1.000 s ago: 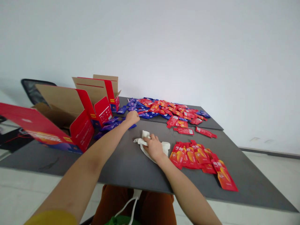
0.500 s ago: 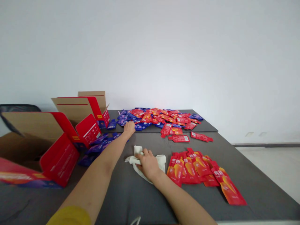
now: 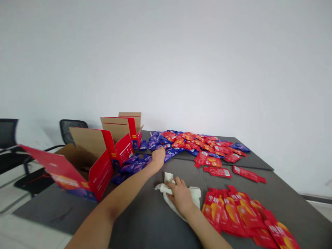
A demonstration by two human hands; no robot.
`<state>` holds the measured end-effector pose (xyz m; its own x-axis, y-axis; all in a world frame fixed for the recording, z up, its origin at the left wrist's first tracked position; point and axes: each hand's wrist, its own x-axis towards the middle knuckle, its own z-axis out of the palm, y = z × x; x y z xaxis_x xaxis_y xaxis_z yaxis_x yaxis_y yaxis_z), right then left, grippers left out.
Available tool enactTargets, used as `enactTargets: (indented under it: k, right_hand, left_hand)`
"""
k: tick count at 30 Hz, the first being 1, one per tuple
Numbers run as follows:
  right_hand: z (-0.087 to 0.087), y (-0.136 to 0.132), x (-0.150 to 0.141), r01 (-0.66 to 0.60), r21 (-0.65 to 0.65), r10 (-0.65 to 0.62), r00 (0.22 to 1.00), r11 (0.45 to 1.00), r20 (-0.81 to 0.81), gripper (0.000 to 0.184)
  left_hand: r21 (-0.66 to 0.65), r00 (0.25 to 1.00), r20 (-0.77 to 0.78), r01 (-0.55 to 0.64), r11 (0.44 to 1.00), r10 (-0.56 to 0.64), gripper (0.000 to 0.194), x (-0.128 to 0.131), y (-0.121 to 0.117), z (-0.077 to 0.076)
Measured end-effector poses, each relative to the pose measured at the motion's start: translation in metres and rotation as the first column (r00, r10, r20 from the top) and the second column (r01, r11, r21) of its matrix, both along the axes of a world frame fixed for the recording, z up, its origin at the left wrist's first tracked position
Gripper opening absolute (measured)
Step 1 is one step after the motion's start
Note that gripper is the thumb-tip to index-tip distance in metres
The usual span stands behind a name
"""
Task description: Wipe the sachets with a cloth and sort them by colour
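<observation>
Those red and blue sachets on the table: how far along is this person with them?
Looks done: a group of red sachets lies apart at the table's right. In hand: the left hand rests on blue sachets by the mixed pile, and the right hand presses a white cloth. Left: that large red-and-blue pile, beside the open red cardboard boxes.

Left hand (image 3: 158, 157): palm and fingertips were hidden from view; any contents could not be determined.
Right hand (image 3: 180, 197): covered the middle of the white cloth (image 3: 195, 193); grasp or mere contact could not be determined.
Near red sachets (image 3: 233, 211): cut off by the bottom edge.
Far sachet heap (image 3: 199, 143): lower layers were hidden; print was too small to read.
Cardboard box (image 3: 70, 152): base was hidden by its walls.
Black chair (image 3: 7, 138): cut off by the left edge.
</observation>
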<state>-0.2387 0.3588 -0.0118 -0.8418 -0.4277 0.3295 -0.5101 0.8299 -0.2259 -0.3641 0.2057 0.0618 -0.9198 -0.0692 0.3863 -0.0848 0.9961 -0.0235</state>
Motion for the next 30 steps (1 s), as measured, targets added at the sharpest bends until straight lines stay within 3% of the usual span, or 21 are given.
enactTargets:
  k: [4,8,13,16,18,21,25,28,30]
  right_hand:
    - [0.004,0.0,0.001,0.009,0.038,-0.009,1.0,0.999,0.017,0.04]
    - [0.019,0.007,0.006,0.006,0.097,-0.012,0.998,0.995,0.059,0.039]
    - [0.068,0.032,0.026,0.009,0.184,-0.011,1.0,0.983,0.01,0.03]
    - [0.097,0.046,0.042,-0.037,0.167,0.042,0.999,0.985,-0.026,0.028]
    - [0.105,0.046,0.051,-0.074,0.151,0.081,0.996,0.986,-0.035,0.03]
    - [0.095,0.029,0.059,-0.111,0.099,0.116,0.992,0.989,-0.046,0.034]
    - [0.048,-0.004,0.065,-0.191,0.114,0.199,0.978,0.975,-0.058,0.041]
    - [0.013,-0.02,0.067,-0.236,0.2,0.249,0.968,0.951,-0.04,0.05]
    - [0.0,-0.025,0.066,-0.24,0.223,0.256,0.965,0.945,-0.047,0.053]
  left_hand:
    - [0.023,0.997,-0.02,0.069,0.997,-0.069,0.023,0.052,-0.008,-0.017]
    - [0.049,0.96,-0.077,0.274,0.96,-0.27,0.018,0.092,-0.023,-0.038]
    - [-0.001,0.841,-0.181,0.518,0.855,-0.51,0.023,0.133,-0.065,-0.065]
    - [-0.054,0.772,-0.136,0.62,0.782,-0.621,0.021,0.155,-0.09,-0.082]
    - [-0.021,0.732,-0.078,0.678,0.735,-0.677,0.023,0.168,-0.101,-0.09]
    - [0.108,0.738,0.015,0.669,0.735,-0.674,0.033,0.184,-0.108,-0.094]
    - [0.233,0.846,0.055,0.505,0.831,-0.53,0.048,0.21,-0.098,-0.093]
    - [0.203,0.934,0.019,0.347,0.916,-0.358,0.047,0.234,-0.076,-0.1]
    - [0.163,0.968,0.012,0.245,0.956,-0.25,0.051,0.247,-0.059,-0.106]
